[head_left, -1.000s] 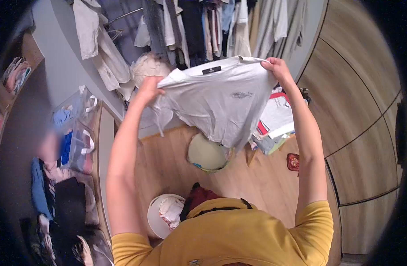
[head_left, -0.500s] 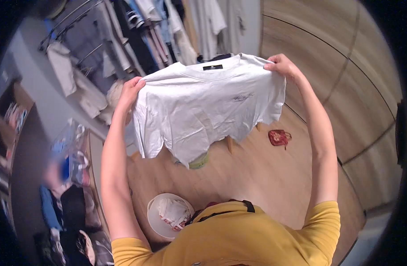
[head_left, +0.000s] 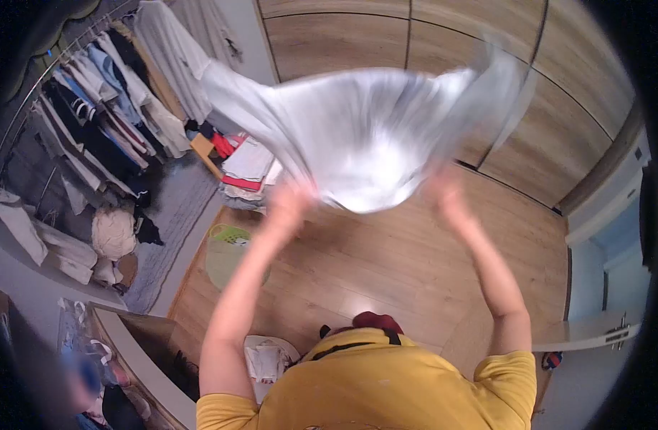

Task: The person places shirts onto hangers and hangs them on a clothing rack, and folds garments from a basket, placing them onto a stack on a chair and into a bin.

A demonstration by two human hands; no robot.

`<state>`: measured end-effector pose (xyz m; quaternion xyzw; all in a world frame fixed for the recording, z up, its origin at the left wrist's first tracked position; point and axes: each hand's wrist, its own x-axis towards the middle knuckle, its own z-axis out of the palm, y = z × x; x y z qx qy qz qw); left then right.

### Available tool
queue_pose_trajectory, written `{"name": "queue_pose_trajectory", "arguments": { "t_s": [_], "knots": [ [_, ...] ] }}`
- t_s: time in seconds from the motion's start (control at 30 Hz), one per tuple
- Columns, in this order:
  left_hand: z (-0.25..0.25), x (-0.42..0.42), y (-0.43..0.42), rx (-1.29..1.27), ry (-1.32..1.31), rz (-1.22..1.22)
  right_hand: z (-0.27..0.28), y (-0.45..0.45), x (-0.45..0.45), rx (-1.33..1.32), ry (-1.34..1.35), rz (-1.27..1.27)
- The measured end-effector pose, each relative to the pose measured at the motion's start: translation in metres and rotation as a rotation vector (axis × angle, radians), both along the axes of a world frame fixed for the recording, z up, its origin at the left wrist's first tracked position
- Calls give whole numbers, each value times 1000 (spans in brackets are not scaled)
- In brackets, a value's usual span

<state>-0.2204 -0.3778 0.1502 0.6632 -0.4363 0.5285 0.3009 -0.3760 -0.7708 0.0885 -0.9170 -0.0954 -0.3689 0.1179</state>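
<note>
A white T-shirt (head_left: 357, 129) billows in the air in front of me, smeared by motion, its far side flung up and outward. My left hand (head_left: 291, 204) is closed on its near edge at the left. At the right, my right hand (head_left: 447, 192) grips the same near edge, with its fingers blurred. Both arms reach forward, and the cloth sags between the hands. The shirt's collar and print cannot be made out.
Clothes hang on a rack (head_left: 103, 93) at the left. Folded clothes (head_left: 246, 168) are stacked beyond my left hand. A white bucket (head_left: 289, 347) with cloth inside stands by my body. Wooden sliding doors (head_left: 336, 43) are ahead, and a white door (head_left: 587, 335) is at the right.
My hands have come lower and closer together. The T-shirt, hanging spread out before, now flies up and away from me. My view has turned to the right.
</note>
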Motion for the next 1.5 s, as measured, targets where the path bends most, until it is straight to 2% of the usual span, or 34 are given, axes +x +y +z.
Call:
{"name": "queue_pose_trajectory", "arguments": {
  "t_s": [0.03, 0.07, 0.1, 0.13, 0.17, 0.2, 0.27, 0.3, 0.33, 0.37, 0.43, 0.47, 0.5, 0.57, 0.6, 0.67, 0.7, 0.77, 0.9, 1.03, 1.3, 1.37, 1.43, 1.5],
  "knots": [
    [-75, 13, -11, 358, 370, 12, -83, -21, -29, 5, 508, 6],
    [-147, 22, -11, 770, 765, 42, -157, -35, -66, 67, 860, 92],
    [-196, 19, -8, 1009, 1024, 18, -143, -49, -78, 283, 949, -131],
    [-218, 13, -12, 1076, 1182, -22, -130, -64, -90, 513, 986, -365],
    [-227, 10, -25, 1031, 1215, -58, -133, -70, -112, 543, 1027, -378],
    [-228, 6, -43, 934, 1201, -83, -135, -84, -126, 448, 916, -384],
    [-195, 4, -92, 652, 1006, -115, -103, -134, -112, 217, 605, -399],
    [-181, 12, -117, 513, 987, -72, -87, -153, -107, 319, 491, -395],
    [-158, 6, -143, 301, 992, -132, -77, -165, -108, 426, 391, -386],
    [-137, 2, -159, 268, 1166, -127, -65, -178, -111, 439, 350, -384],
    [-121, 15, -178, 364, 1064, -99, -40, -200, -114, 511, 296, -354],
    [-100, 11, -180, 392, 1149, -77, -27, -205, -115, 571, 280, -331],
    [-94, 15, -188, 335, 1156, -217, -23, -218, -113, 575, 272, -333],
    [-77, 24, -200, 368, 1269, -271, -14, -239, -104, 788, 238, -207],
    [-75, 32, -204, 376, 1261, -270, 0, -239, -104, 795, 229, -207],
    [-74, 45, -214, 289, 1375, -437, 25, -240, -106, 935, 356, -194],
    [-60, 35, -219, 289, 1369, -440, 28, -243, -107, 932, 349, -194],
    [-39, 17, -226, 249, 1544, -405, 34, -253, -99, 975, 428, -176],
    [-32, 21, -224, 217, 1625, -489, 25, -274, -73, 1003, 508, -80],
    [-32, 20, -210, 161, 1647, -467, 17, -273, -58, 1051, 495, -31],
    [-37, 12, -172, 93, 1528, -351, 21, -240, -47, 1015, 498, 123],
    [-40, 10, -165, 76, 1540, -450, 26, -229, -41, 1040, 457, 189],
    [-43, 10, -159, 95, 1521, -410, 34, -218, -35, 1014, 478, 236],
    [-34, -2, -154, 297, 1196, -326, 48, -195, -30, 865, 478, 447]
  ]
}}
